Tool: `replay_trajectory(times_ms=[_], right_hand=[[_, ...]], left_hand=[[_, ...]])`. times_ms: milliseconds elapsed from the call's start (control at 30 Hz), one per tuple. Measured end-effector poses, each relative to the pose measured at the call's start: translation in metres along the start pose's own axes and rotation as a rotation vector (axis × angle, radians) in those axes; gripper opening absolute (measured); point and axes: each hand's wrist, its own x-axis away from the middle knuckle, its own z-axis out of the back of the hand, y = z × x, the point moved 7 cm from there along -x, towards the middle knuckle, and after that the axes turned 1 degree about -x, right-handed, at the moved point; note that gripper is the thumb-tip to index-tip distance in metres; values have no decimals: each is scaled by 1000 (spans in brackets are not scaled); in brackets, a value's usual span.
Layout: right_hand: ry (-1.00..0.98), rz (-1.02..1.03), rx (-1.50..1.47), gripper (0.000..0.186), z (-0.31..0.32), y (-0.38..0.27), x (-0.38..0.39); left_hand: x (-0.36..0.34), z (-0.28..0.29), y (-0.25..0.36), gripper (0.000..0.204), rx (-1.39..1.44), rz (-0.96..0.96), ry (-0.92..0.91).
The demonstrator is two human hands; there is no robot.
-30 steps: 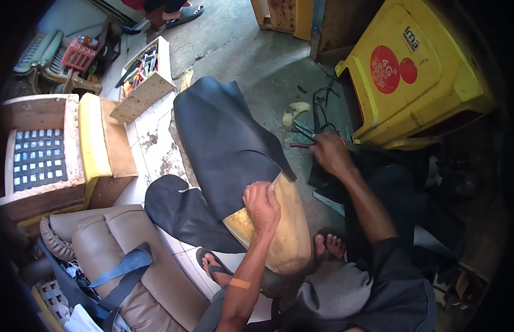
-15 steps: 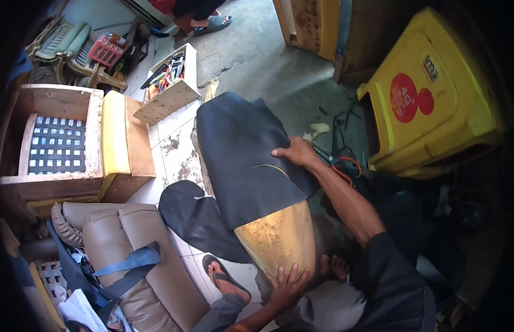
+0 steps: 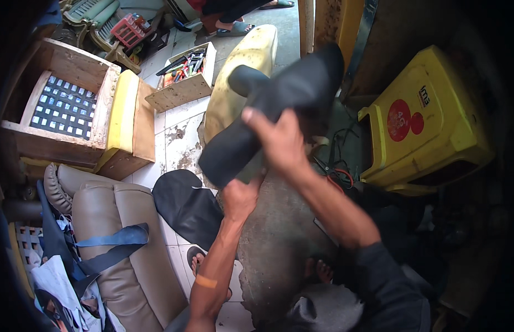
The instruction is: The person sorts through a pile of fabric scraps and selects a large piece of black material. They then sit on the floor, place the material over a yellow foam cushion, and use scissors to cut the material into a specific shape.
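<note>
A black leather-like sheet point(image 3: 234, 149) is bunched and folded in my right hand point(image 3: 282, 141), partly smeared by motion. Behind it a yellowish foam pad point(image 3: 226, 105) slants up and away, its middle covered by the sheet. My left hand point(image 3: 240, 199) is closed at the pad's near end, just under the sheet's lower edge; its fingertips are partly hidden. A second black piece of the same material point(image 3: 185, 205) lies on the floor tiles to the left of my left forearm.
A yellow plastic stool point(image 3: 428, 127) lies at the right, beside red-handled scissors point(image 3: 341, 178). At the left are a wooden seat frame with webbing point(image 3: 63, 105) and a brown padded cushion point(image 3: 124, 238). Farther off stand a wooden tool box point(image 3: 182, 91) and a person's sandalled foot point(image 3: 234, 29).
The foam pad has swung up and away from my feet. My right hand has lifted and bunched the sheet that lay spread over it. My left hand has moved forward and left.
</note>
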Motion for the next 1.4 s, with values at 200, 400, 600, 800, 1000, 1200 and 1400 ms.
replay_trajectory(times_ms=[200, 400, 600, 800, 1000, 1200, 1400], right_hand=[[-310, 44, -236, 39, -14, -1, 102], [-942, 214, 332, 61, -15, -84, 143], [-351, 849, 458, 108, 11, -182, 140], [-312, 717, 824, 67, -8, -153, 94], [-490, 507, 595, 38, -57, -151, 91], [-481, 557, 155, 26, -108, -195, 108], [-528, 307, -399, 43, -106, -249, 133]], left_hand=[[11, 87, 59, 72, 615, -246, -92], [7, 145, 142, 29, 973, -212, -173], [-15, 125, 222, 30, 292, -289, -560], [-39, 116, 167, 35, 82, -182, -805], [-25, 153, 142, 51, -38, -471, -8], [48, 135, 99, 94, 820, -368, -202], [45, 151, 27, 38, 383, -178, -295]])
